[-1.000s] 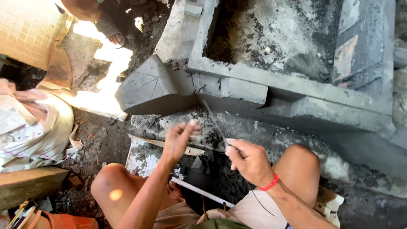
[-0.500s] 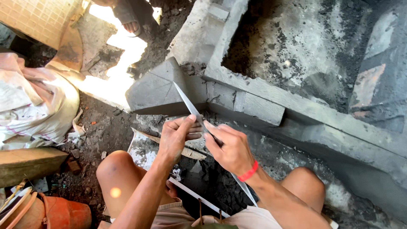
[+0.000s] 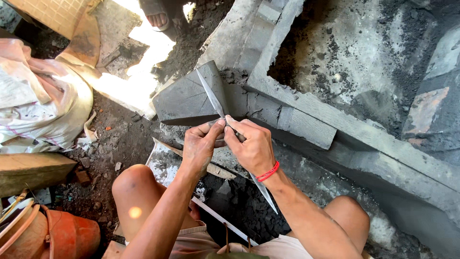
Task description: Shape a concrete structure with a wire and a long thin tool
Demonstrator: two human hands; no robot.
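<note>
Both my hands hold a long thin metal blade (image 3: 211, 94) pointed at both ends. My left hand (image 3: 201, 142) pinches its middle with thumb and fingers. My right hand (image 3: 251, 144), with a red band at the wrist, grips it right beside the left. One tip points up over a grey stone block (image 3: 184, 100); the other tip (image 3: 269, 200) sticks out below my right wrist. I am crouched, with both knees in view.
A grey stone or concrete trough (image 3: 335, 120) filled with dark ash runs across the right. White sacks (image 3: 38, 100) lie at left, an orange pot (image 3: 62, 235) at lower left. Another person's sandalled foot (image 3: 155, 17) stands at top. A wooden stick (image 3: 211, 165) lies under my hands.
My hands have drawn together on the blade and risen toward the stone block. The blade has turned more upright, and the view has shifted closer.
</note>
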